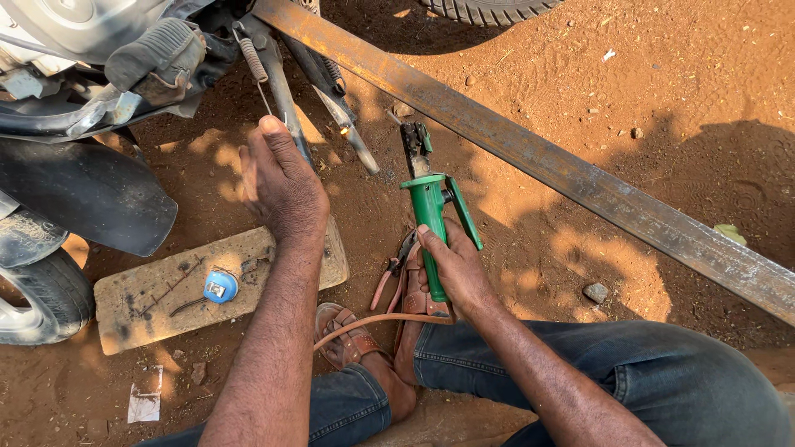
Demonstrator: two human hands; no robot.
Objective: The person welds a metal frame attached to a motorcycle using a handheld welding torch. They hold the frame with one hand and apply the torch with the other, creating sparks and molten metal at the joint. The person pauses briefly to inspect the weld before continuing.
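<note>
Beside the motorcycle's grey metal stand leg, my left hand reaches open, holding nothing; my right hand grips the green riveting tool, long axis pointing away.

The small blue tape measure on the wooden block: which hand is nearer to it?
Left. The left hand hovers just above and right of the blue tape measure on the wooden block. The right hand grips the green tool farther right.
</note>
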